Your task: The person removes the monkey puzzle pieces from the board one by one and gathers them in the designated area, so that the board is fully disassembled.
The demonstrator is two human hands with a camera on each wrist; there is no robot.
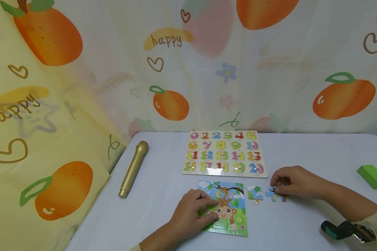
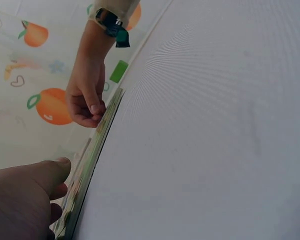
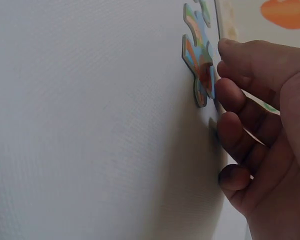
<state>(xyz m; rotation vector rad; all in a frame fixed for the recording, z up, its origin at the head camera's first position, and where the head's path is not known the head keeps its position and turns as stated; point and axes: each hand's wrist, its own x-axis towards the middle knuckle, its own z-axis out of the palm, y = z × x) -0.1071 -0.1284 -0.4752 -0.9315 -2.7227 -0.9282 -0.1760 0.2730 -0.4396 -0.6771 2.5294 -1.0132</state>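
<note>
My left hand (image 1: 191, 209) rests on the left part of a square monkey jigsaw puzzle (image 1: 238, 218), fingers loosely spread over its picture. To the right of the puzzle lie two loose jigsaw pieces. The nearer one, a blue and green piece (image 1: 254, 192), has nothing touching it. Over the farther one, a blue piece with brown (image 1: 279, 197), is my right hand (image 1: 298, 183), thumb and fingers loosely bent. In the right wrist view that jigsaw piece (image 3: 204, 75) lies flat beside the fingertips (image 3: 231, 95); whether they touch it is unclear.
A wooden number board (image 1: 224, 153) lies behind the puzzle. Left of it is a gold microphone (image 1: 133, 170), and at the far right a green block (image 1: 373, 176). The white table (image 1: 163, 174) ends at a fruit-printed curtain (image 1: 207, 87).
</note>
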